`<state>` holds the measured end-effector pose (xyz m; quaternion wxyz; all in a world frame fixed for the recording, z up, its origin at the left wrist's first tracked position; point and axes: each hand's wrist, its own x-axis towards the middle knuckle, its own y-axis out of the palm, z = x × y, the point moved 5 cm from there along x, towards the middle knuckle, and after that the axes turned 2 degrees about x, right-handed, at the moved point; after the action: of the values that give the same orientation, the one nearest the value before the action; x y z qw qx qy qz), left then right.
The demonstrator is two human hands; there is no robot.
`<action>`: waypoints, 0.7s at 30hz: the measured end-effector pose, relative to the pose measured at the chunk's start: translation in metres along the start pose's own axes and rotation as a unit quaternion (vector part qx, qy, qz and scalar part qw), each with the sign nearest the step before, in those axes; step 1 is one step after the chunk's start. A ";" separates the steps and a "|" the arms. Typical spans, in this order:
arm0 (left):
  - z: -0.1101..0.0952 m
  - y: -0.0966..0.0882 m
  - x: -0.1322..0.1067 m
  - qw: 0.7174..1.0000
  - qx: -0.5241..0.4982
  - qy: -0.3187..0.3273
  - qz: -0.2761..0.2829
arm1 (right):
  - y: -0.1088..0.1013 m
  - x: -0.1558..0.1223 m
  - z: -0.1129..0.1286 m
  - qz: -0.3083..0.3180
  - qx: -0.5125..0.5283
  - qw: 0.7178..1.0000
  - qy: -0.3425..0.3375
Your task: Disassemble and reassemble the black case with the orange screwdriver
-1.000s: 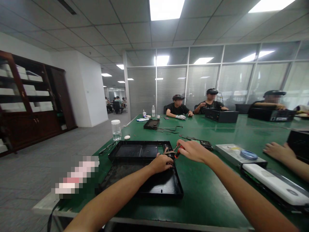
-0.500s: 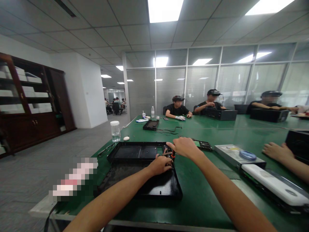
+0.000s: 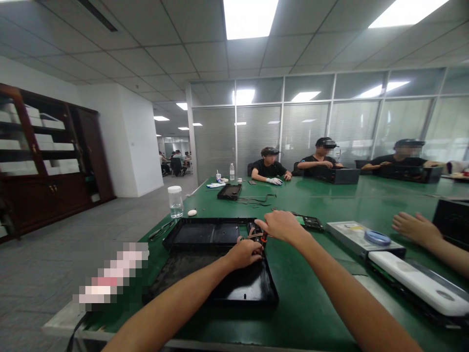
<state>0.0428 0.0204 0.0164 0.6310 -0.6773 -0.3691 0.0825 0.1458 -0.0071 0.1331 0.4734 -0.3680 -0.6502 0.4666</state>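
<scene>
An opened black computer case (image 3: 198, 234) lies on the green table (image 3: 311, 303) in front of me, with its black side panel (image 3: 242, 288) lying nearer to me. My left hand (image 3: 245, 253) is closed at the case's right end, by a bundle of coloured wires (image 3: 251, 236); what its fingers grip is hidden. Just above it, my right hand (image 3: 281, 226) is wrapped round a red-and-black screwdriver handle (image 3: 264, 238), tip pointing down into the case.
An optical drive (image 3: 357, 234) with a blue disc-shaped object on it and a white elongated part (image 3: 417, 283) lie right. Another person's hand (image 3: 415, 228) rests at far right. A lidded clear jar (image 3: 175, 201), small circuit board (image 3: 311, 223), another black tray; three people sit opposite.
My right hand with the screwdriver has shifted left and slightly down towards the case's wire bundle. My left hand has stayed in place. The view has tilted a little.
</scene>
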 end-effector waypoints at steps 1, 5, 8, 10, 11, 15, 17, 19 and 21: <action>0.000 0.000 0.000 1.000 0.003 -0.001 0.001 | 0.000 0.000 -0.001 0.002 0.007 1.000 -0.002; -0.001 -0.001 -0.001 1.000 0.011 -0.004 0.005 | 0.003 0.002 0.001 0.014 0.028 0.999 -0.029; -0.001 -0.002 -0.001 1.000 0.011 -0.004 0.001 | 0.002 0.005 -0.002 -0.005 0.007 1.000 0.014; -0.001 -0.002 -0.001 1.000 0.010 -0.006 0.000 | 0.002 0.006 -0.003 0.001 0.018 1.000 0.017; -0.001 -0.002 -0.001 1.000 0.009 -0.007 0.001 | 0.003 0.007 -0.003 0.008 0.023 1.000 0.014; 0.000 -0.002 -0.001 1.000 0.005 -0.009 0.005 | 0.003 0.007 -0.008 0.016 0.016 0.999 0.027; 0.000 -0.002 0.000 1.000 -0.001 -0.010 0.005 | 0.004 0.005 -0.007 0.020 0.032 0.999 0.007; -0.001 -0.002 0.000 1.000 -0.005 -0.009 0.004 | 0.005 0.004 -0.002 0.024 0.044 0.998 -0.027; -0.001 -0.002 0.000 1.000 -0.006 -0.007 0.006 | 0.004 0.004 0.000 0.014 0.034 0.999 -0.035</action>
<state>0.0430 0.0197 0.0182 0.6236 -0.6829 -0.3701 0.0884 0.1444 -0.0021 0.1305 0.4562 -0.3440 -0.6451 0.5074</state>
